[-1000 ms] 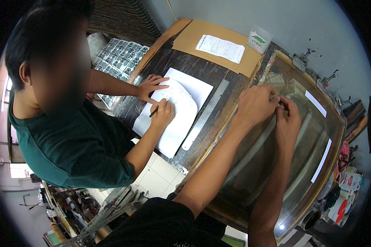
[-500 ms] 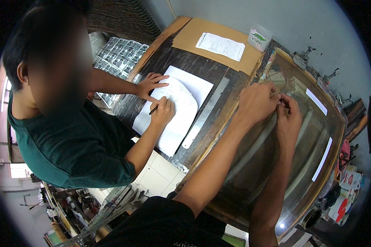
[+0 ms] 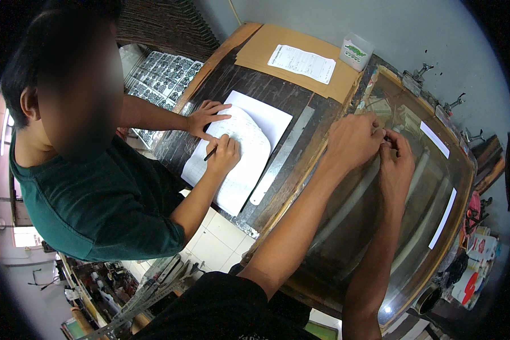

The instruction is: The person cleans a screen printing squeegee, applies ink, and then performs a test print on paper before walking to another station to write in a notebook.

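My left hand [image 3: 351,139] and my right hand [image 3: 396,164] meet above the far part of a glass-topped table [image 3: 345,226]. Both hands are closed, fingertips pinched together and almost touching each other. Whatever small thing sits between the fingers is too small and too covered to name. On the glass to the right of my hands lie two white paper strips, a farther strip [image 3: 435,140] and a nearer strip [image 3: 443,219]. Pale curved bands show in or beneath the glass under my arms.
At left, a person in a green shirt [image 3: 96,198] writes with a dark pen [image 3: 210,153] on white paper [image 3: 241,153]. Beside it lies a metal ruler [image 3: 283,156]. Brown cardboard [image 3: 260,54], a printed sheet [image 3: 302,64] and a plastic container [image 3: 356,52] are farther back. Metal clamps [image 3: 422,73] line the right edge.
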